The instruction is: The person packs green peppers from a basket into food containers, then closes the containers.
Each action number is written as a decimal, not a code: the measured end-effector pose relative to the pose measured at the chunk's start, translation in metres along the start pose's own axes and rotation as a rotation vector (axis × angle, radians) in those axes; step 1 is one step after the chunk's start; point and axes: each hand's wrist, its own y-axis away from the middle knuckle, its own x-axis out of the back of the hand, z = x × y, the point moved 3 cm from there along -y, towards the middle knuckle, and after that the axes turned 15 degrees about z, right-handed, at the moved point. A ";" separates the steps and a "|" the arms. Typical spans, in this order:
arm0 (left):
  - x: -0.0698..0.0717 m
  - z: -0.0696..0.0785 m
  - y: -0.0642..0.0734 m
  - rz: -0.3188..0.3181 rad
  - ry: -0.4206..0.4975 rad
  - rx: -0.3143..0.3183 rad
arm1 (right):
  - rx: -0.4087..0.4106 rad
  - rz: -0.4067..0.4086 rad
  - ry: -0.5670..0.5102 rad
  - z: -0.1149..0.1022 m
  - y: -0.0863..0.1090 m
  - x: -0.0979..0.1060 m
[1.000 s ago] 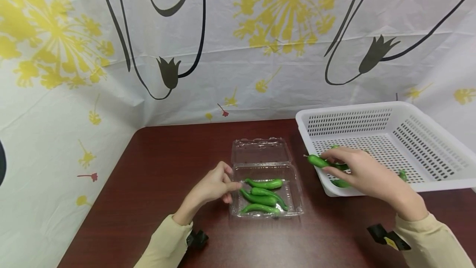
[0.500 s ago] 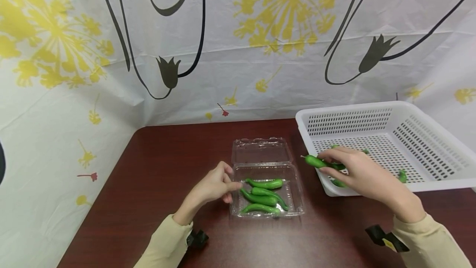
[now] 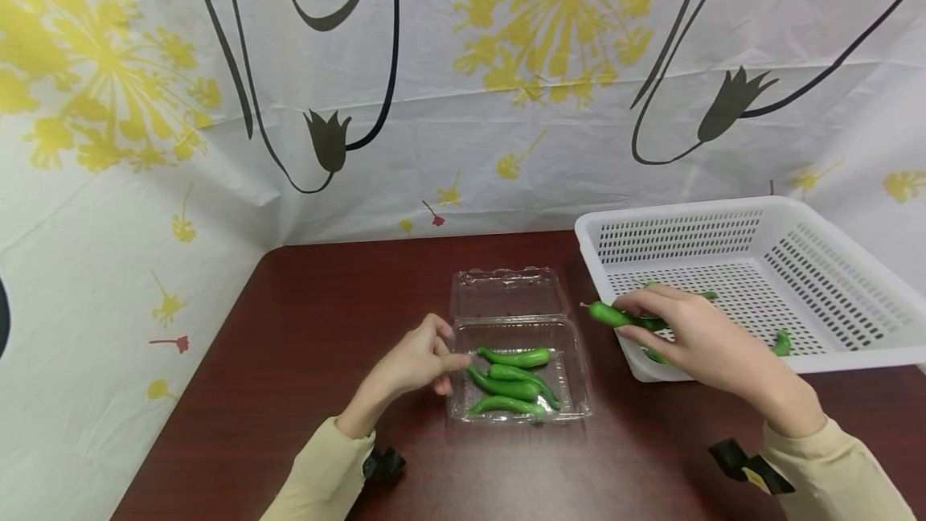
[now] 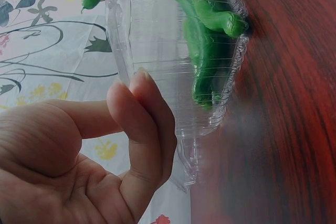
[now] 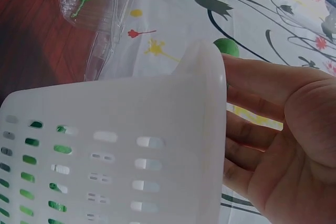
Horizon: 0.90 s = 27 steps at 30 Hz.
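In the head view, my left hand (image 3: 412,360) is at the left rim of an open clear plastic clamshell box (image 3: 575,380). It pinches that rim between thumb and curled fingers, as the left wrist view (image 4: 131,145) suggests. Several green chili peppers (image 3: 514,358) lie inside the box. My right hand (image 3: 698,336) holds another green chili pepper (image 3: 604,313) above the left rim of a white basket (image 3: 868,296), stem end pointing left. The right wrist view has the basket wall (image 5: 157,98) hiding most of that pepper and the fingertips.
More green peppers (image 3: 782,342) lie on the basket's floor, partly hidden by the right hand. The box's lid (image 3: 508,296) is folded back away from me. A dark red wooden table (image 3: 347,296) bears both containers, with a patterned white cloth (image 3: 434,103) hanging behind.
My right hand has shifted slightly left with the chili pepper, its stem end going further past the basket's rim. The left hand and the box have stayed put.
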 end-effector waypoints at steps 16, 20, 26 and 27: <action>0.000 -0.001 -0.001 -0.006 0.005 0.000 | 0.026 0.026 -0.009 -0.004 -0.001 -0.001; 0.000 -0.001 -0.001 -0.008 0.011 0.002 | 0.036 0.046 -0.028 -0.004 -0.001 -0.002; 0.000 -0.001 0.000 -0.008 0.017 0.005 | 0.047 0.067 -0.054 -0.006 -0.001 -0.005; 0.000 -0.001 0.000 -0.008 0.017 0.006 | 0.049 0.067 -0.054 -0.006 -0.001 -0.005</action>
